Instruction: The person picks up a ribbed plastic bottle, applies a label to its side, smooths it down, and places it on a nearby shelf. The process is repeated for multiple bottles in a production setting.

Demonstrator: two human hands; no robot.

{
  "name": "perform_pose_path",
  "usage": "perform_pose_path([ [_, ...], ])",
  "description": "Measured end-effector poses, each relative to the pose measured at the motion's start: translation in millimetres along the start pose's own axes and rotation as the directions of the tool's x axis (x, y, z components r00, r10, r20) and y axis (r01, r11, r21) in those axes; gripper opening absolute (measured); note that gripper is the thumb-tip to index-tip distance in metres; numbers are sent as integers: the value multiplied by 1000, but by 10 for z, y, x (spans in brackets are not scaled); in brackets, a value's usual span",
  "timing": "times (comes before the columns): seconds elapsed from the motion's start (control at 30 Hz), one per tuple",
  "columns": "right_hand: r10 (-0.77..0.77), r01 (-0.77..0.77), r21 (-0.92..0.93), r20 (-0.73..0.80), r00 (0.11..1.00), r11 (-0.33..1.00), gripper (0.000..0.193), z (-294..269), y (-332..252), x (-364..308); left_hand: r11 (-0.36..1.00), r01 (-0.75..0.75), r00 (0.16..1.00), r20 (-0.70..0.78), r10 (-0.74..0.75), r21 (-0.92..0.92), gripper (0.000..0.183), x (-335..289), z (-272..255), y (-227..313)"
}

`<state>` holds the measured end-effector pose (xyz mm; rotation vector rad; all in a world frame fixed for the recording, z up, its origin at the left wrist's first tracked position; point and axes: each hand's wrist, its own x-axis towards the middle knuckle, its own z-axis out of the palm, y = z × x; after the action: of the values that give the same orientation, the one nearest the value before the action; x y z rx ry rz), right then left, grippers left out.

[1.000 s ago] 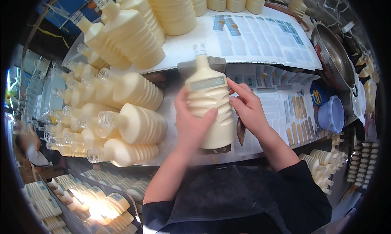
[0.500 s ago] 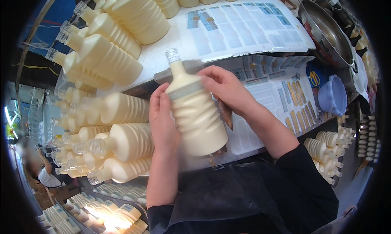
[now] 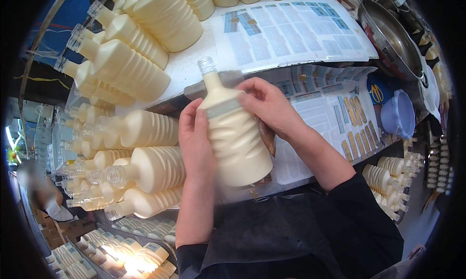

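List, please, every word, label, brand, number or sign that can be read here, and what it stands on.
Held bottle: grey-blue band, no readable text.
Upper label sheet: any print too small.
Lower label sheet: too small.
Metal pan: pale lettering outside, not copied here.

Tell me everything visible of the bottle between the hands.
The bottle is cream, with a clear, threaded, uncapped mouth, a narrow neck, a grey-blue band below the shoulders, wavy ridges and a smooth lower part. It looks like coated glass or plastic. Its neck points up the picture, slightly left; whether it leans or lies is unclear. A grey block shows behind the neck. Both hands touch it: the left hand at the band's left end, the right hand at its right.
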<state>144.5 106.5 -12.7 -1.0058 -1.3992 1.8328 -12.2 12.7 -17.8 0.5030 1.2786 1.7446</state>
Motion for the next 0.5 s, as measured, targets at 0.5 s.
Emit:
perform_pose_path([
  [0.5, -19, 16, 104, 26, 999, 994, 26, -21, 12, 0, 998, 39, 999, 0, -39, -42, 30, -18, 7, 19],
])
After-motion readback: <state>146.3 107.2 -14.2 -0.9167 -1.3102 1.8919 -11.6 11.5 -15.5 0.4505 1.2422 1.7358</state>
